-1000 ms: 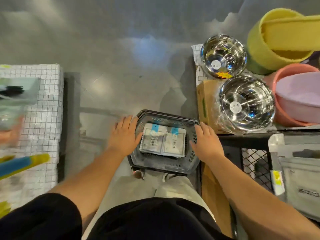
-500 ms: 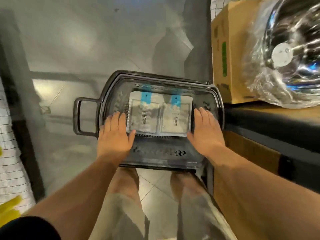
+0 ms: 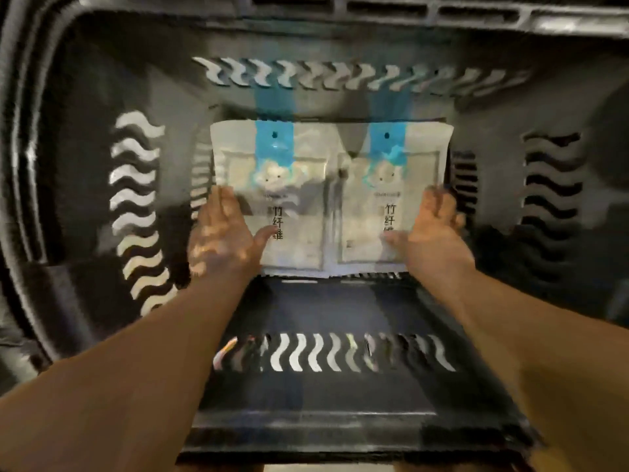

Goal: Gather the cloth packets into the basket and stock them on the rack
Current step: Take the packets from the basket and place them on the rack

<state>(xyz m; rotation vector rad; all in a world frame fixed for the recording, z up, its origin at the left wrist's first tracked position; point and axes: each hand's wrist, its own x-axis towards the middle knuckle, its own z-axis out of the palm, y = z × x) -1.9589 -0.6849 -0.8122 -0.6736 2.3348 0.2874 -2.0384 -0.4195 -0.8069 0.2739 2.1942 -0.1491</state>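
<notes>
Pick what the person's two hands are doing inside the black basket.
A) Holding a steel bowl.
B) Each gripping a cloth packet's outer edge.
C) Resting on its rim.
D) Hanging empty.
B: the left hand pinches the left cloth packet and the right hand the right cloth packet, thumbs on top, fingers at the outer edges.
</notes>
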